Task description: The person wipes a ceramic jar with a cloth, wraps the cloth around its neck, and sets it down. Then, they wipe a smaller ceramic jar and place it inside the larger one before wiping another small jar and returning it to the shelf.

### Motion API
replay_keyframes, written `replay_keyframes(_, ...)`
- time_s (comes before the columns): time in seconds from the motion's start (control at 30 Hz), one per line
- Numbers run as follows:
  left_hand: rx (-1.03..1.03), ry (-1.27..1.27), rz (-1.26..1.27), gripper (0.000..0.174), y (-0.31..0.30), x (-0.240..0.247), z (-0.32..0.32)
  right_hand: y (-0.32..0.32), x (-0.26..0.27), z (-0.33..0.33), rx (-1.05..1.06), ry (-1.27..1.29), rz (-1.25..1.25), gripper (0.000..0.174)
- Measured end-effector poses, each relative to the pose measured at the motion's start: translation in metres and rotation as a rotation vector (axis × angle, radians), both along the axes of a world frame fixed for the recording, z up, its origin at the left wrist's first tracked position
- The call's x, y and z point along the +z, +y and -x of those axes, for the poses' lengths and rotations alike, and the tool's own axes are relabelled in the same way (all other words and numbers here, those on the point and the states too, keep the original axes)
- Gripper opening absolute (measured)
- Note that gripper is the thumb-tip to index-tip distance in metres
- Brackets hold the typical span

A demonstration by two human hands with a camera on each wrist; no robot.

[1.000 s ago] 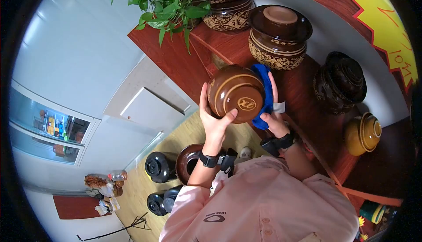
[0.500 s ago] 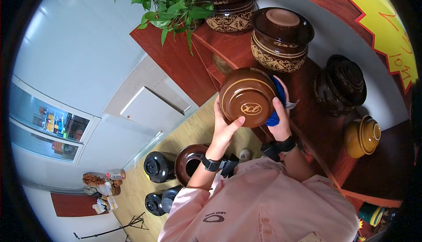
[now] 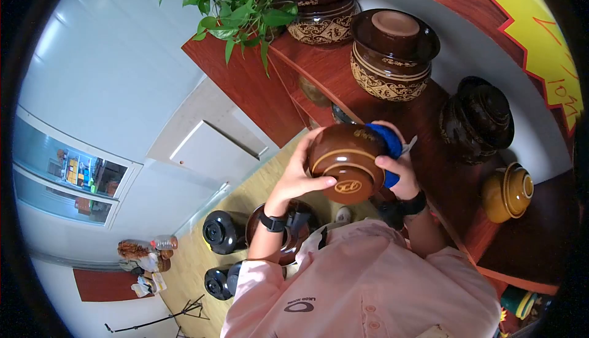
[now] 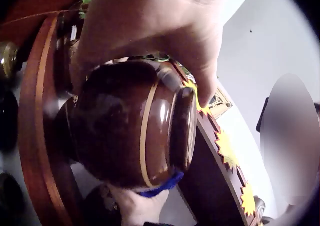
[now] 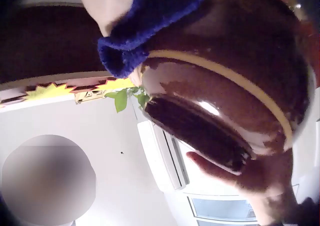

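A glossy brown glazed pot (image 3: 343, 161) with tan bands is held tilted in front of the chest, its marked base facing the head camera. My left hand (image 3: 296, 181) grips its left side, fingers round the wall and thumb at the base. On the opposite side my right hand (image 3: 404, 181) holds a blue cloth (image 3: 391, 145) against the wall, its thumb lying over the pot near the foot. In the right wrist view the fuzzy cloth (image 5: 150, 23) lies bunched along the pot's side. The pot's mouth is hidden from the head camera.
Beside the hands runs a dark red wooden shelf (image 3: 423, 117) bearing a patterned lidded jar (image 3: 389, 71), a dark jar (image 3: 475, 120) and a yellow-brown pot (image 3: 508, 194). A leafy plant (image 3: 239, 13) hangs at its end. Black pots (image 3: 222, 232) stand on the floor.
The pot has come down and nearer the body, both hands moving with it. The cloth has shifted along the pot's right side, and the pot's base now faces lower.
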State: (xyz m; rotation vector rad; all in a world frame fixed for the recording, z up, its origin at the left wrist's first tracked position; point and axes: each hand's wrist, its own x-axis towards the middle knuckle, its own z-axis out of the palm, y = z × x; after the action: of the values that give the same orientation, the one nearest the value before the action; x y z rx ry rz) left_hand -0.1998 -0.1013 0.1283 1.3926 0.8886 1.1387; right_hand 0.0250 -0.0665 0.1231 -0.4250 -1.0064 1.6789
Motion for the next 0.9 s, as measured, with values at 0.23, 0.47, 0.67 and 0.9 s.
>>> replay_keyframes(0.23, -0.061, 0.321, 0.023, 0.098, -0.002, 0.009, 0.009, -0.008, 0.01, 0.003, 0.04, -0.157, 0.024, 0.06)
replay_keyframes(0.47, 0.137, -0.135, 0.002, 0.09, -0.01, -0.027, -0.011, 0.002, 0.017, 0.01, -0.153, -0.284, -0.084, 0.047)
replay_keyframes(0.67, 0.217, -0.503, 0.158, 0.089, -0.008, -0.027, -0.022, 0.001, 0.014, 0.017, -0.381, -0.504, -0.552, 0.047)
replay_keyframes(0.9, 0.278, -0.665, 0.279, 0.07, -0.002, -0.032, -0.026, -0.017, -0.002, 0.028, -0.582, -0.728, -0.785, 0.05)
